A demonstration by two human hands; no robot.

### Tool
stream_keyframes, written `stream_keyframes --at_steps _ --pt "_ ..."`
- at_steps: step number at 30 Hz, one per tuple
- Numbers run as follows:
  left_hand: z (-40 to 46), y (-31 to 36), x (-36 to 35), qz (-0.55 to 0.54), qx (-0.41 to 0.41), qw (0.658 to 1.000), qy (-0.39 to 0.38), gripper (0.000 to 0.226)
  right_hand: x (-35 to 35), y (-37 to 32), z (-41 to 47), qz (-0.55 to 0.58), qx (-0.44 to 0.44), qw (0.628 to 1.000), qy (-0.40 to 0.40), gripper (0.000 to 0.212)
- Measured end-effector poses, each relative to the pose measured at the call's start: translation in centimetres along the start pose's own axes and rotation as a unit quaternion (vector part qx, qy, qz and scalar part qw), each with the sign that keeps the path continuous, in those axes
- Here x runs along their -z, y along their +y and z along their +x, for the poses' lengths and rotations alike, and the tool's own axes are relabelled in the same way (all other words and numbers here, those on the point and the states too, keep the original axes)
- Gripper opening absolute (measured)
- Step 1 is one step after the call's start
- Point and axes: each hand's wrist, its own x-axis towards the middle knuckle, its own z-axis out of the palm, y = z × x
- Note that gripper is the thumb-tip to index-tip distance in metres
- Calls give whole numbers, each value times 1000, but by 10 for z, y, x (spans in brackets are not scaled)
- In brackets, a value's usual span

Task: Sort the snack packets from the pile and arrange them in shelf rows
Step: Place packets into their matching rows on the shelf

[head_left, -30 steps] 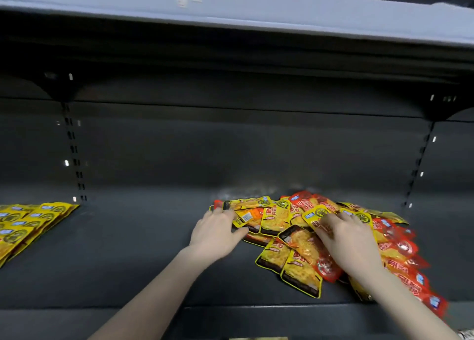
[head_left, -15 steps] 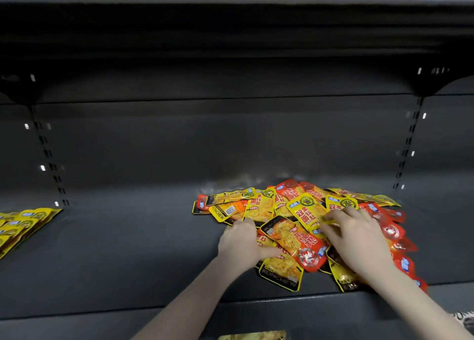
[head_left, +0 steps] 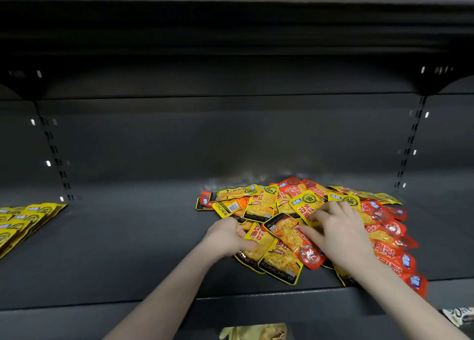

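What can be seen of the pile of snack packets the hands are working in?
The pile of snack packets is a loose heap of small, flat, glossy pouches, yellow and red-orange, overlapping at all angles on the dark shelf, right of centre. Yellow ones lie mostly at left and front, red ones along the right edge. Some front packets reach the shelf lip. The left hand grips a yellow packet at the pile's front left; the right hand rests on top with its fingers curled at a yellow packet's edge.

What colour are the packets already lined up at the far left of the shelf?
Yellow, seen in the head view: the lined-up packets.
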Motion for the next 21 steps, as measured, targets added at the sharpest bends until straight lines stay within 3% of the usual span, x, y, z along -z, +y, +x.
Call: stream_keyframes --at_steps 3,6,9,13,16,21 --pt "-9 -13 15 5 5 1000 -22 27 2 -7 0 -19 7 999 -25 51" --pt "-20 -27 33 35 27 998 -48 30 9 -19 3 -41 13 994 -103 69" --pt "-25 -29 41 78 49 995 -33 40 14 -26 9 -34 -8 987 -158 69" --pt "-24 -16 26 126 57 990 34 62 17 -36 17 20 -32 982 -187 64" --pt "-25 -3 17 139 54 988 43 73 19 -41 18 79 -58 978 -185 57" --pt "-19 -5 19 72 68 995 8 55 17 -35 18 194 -93 955 -205 52"
